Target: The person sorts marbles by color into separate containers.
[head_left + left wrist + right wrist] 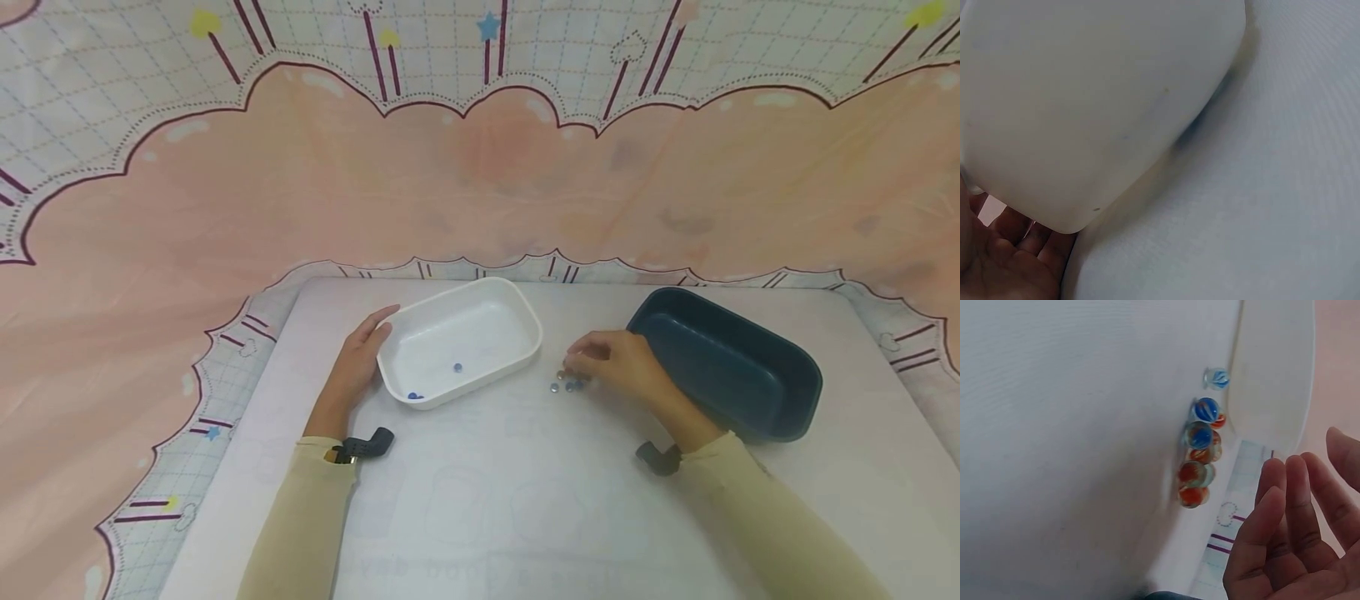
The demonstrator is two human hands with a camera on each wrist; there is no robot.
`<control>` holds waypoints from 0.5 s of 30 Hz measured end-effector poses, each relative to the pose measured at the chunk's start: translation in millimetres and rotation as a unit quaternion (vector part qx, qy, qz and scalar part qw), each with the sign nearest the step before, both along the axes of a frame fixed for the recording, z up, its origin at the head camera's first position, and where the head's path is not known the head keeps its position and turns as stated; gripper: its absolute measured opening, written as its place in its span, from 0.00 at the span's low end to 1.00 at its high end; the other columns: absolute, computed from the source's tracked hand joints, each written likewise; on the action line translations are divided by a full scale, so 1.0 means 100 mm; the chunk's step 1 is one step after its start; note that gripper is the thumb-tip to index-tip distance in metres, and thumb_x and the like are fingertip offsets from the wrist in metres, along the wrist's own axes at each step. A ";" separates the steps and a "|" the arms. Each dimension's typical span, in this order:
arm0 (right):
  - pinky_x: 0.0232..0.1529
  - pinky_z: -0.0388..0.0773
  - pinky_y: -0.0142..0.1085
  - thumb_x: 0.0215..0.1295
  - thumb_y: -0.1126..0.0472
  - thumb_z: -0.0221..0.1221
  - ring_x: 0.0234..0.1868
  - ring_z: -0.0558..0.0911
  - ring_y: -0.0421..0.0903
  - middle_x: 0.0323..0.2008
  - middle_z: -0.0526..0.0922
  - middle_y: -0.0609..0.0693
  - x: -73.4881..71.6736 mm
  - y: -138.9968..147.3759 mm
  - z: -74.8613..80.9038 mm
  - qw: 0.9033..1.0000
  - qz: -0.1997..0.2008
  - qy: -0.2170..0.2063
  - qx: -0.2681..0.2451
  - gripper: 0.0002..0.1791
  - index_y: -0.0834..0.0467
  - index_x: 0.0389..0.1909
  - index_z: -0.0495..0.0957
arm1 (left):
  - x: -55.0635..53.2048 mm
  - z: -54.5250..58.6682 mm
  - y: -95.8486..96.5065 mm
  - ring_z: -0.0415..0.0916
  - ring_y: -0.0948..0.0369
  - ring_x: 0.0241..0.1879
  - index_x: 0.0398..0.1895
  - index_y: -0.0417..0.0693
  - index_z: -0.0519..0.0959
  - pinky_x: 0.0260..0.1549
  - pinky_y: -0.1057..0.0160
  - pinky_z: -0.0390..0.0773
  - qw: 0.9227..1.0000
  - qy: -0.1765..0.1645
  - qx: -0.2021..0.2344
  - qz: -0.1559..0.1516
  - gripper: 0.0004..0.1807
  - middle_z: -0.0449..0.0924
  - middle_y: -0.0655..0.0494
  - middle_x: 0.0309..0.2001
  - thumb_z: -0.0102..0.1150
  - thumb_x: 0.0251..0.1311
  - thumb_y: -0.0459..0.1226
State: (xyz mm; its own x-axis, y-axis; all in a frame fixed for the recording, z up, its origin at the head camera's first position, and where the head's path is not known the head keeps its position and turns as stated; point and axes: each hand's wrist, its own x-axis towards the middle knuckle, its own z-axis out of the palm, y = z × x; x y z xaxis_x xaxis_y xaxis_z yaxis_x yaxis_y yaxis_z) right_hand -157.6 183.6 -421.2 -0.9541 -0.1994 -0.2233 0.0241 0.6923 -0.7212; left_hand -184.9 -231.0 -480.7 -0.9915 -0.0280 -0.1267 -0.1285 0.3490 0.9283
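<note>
My left hand [358, 362] grips the left end of a white tray [517, 321], its thumb at the rim. In the left wrist view, the left fingers [1041, 247] show by the tray's lower corner. A few blue marbles [457, 367] lie inside the tray. My right hand [618, 362] hovers by a cluster of glass marbles on the table, partly hiding them. In the right wrist view, blue-swirled marbles [1205, 410] and orange-swirled marbles [1191, 495] sit close together. The right fingers [1297, 494] are loosely bent, the thumb apart, with nothing seen between them.
A dark blue tray [802, 375] stands on the right of the white table [465, 500], behind my right wrist. Patterned cloth [450, 183] hangs behind the table. Each wrist carries a small black camera mount [367, 443].
</note>
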 end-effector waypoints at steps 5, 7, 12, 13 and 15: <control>0.40 0.80 0.37 0.66 0.43 0.66 0.44 0.81 0.48 0.42 0.89 0.44 0.04 0.02 -0.06 1.000 0.007 0.009 0.000 0.13 0.44 0.45 0.87 | -0.01 -0.01 0.00 0.54 0.56 0.80 0.74 0.73 0.67 0.78 0.46 0.55 1.000 -0.002 -0.001 0.000 0.26 0.60 0.65 0.79 0.42 0.76 0.59; 0.39 0.80 0.36 0.66 0.43 0.66 0.43 0.81 0.47 0.41 0.89 0.44 0.05 0.03 -0.09 1.000 0.009 0.006 0.000 0.13 0.44 0.45 0.88 | -0.01 -0.01 0.01 0.54 0.57 0.80 0.74 0.74 0.67 0.78 0.46 0.55 1.000 -0.004 -0.001 0.002 0.26 0.60 0.65 0.79 0.42 0.76 0.59; 0.37 0.80 0.35 0.67 0.44 0.66 0.43 0.81 0.47 0.45 0.90 0.45 0.08 0.05 -0.12 1.000 0.016 0.000 0.004 0.14 0.45 0.47 0.88 | 0.00 0.01 0.01 0.56 0.56 0.79 0.74 0.74 0.67 0.77 0.46 0.57 1.000 -0.005 -0.001 0.004 0.26 0.60 0.65 0.79 0.42 0.76 0.59; 0.37 0.80 0.36 0.67 0.44 0.66 0.43 0.81 0.47 0.47 0.90 0.45 0.09 0.05 -0.12 1.000 0.017 0.002 0.005 0.14 0.46 0.48 0.88 | 0.00 0.01 0.01 0.56 0.56 0.79 0.74 0.73 0.67 0.77 0.46 0.58 1.000 -0.005 0.000 0.004 0.26 0.60 0.64 0.79 0.42 0.76 0.59; 0.38 0.81 0.36 0.67 0.45 0.66 0.46 0.83 0.47 0.50 0.90 0.45 0.10 0.06 -0.14 1.000 0.019 0.008 0.007 0.14 0.46 0.48 0.88 | 0.00 0.01 0.01 0.56 0.56 0.79 0.74 0.73 0.67 0.77 0.46 0.58 1.000 -0.005 0.000 0.004 0.26 0.60 0.64 0.79 0.42 0.76 0.59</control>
State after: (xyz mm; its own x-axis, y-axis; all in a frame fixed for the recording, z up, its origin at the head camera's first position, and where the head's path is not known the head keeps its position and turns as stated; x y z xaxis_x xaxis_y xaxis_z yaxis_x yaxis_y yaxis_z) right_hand -147.5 189.7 -435.3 -0.9493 -0.2321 -0.2120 -0.0129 0.7027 -0.7114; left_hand -184.5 -229.6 -479.6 -0.9899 -0.0360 -0.1369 -0.1408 0.3481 0.9268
